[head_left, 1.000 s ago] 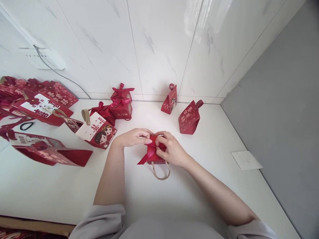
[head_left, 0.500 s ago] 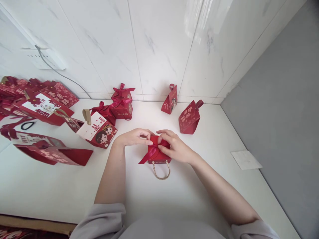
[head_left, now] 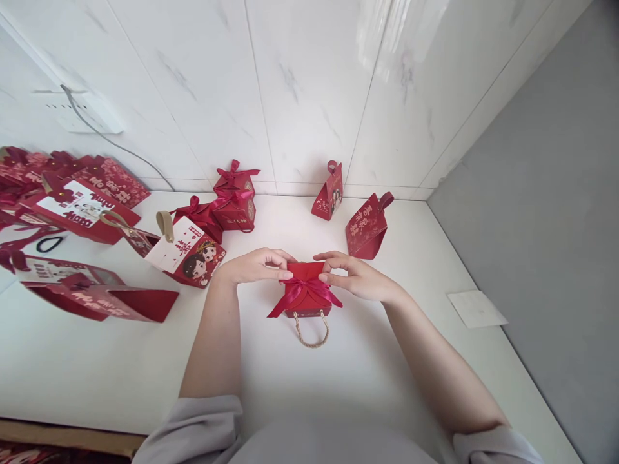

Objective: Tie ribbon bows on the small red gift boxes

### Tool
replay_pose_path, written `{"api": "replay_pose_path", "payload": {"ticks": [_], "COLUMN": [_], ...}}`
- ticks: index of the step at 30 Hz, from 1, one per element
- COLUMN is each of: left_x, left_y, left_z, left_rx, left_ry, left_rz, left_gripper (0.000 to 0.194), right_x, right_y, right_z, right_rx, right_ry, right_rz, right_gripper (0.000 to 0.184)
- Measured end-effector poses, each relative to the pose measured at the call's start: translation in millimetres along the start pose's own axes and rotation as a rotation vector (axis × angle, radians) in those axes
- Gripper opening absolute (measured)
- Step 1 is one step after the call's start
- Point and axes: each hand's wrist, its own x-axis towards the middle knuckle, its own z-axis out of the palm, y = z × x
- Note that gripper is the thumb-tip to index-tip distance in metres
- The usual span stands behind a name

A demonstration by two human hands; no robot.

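Note:
A small red gift box (head_left: 305,300) stands on the white counter in front of me. A glossy crimson ribbon bow (head_left: 305,290) crosses its folded top, with tails out to both sides. From its near side a twisted rope handle (head_left: 312,345) droops onto the counter. My left hand (head_left: 265,265) is closed at the box's upper left corner, thumb in front and fingers behind. At the upper right corner my right hand (head_left: 351,274) grips likewise, its thumb beside the bow. The fingertips behind the box are partly hidden.
Behind stand two triangular red boxes (head_left: 367,227) with loop handles. Ribboned red boxes (head_left: 236,206) are near the wall, with a printed box (head_left: 191,251) before them. More boxes (head_left: 87,209) crowd the left. White paper (head_left: 476,309) lies right, by a grey panel (head_left: 546,193).
My right hand has moved off the middle of the bow to the box's right corner, uncovering the bow and its right tail. My left hand stays at the left corner.

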Motion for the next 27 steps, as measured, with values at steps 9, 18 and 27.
{"api": "replay_pose_path", "payload": {"ticks": [9,18,27], "left_x": [3,3,6], "left_y": [-1,0,0], "left_z": [1.2,1.6,3.6], "left_rx": [-0.013,-0.025,-0.004], "left_ry": [0.008,0.056,0.09], "left_rz": [0.042,0.009,0.011], "left_gripper": [0.039,0.039,0.04], "right_x": [0,-3,5], "right_y": [4,-9,-2], "right_z": [0,18,46], "right_rx": [-0.084,-0.285,-0.523], "right_ry": [0.133,0.374,0.393], "right_rz": [-0.069,-0.197,-0.29], "right_gripper": [0.02,0.01,0.004]}}
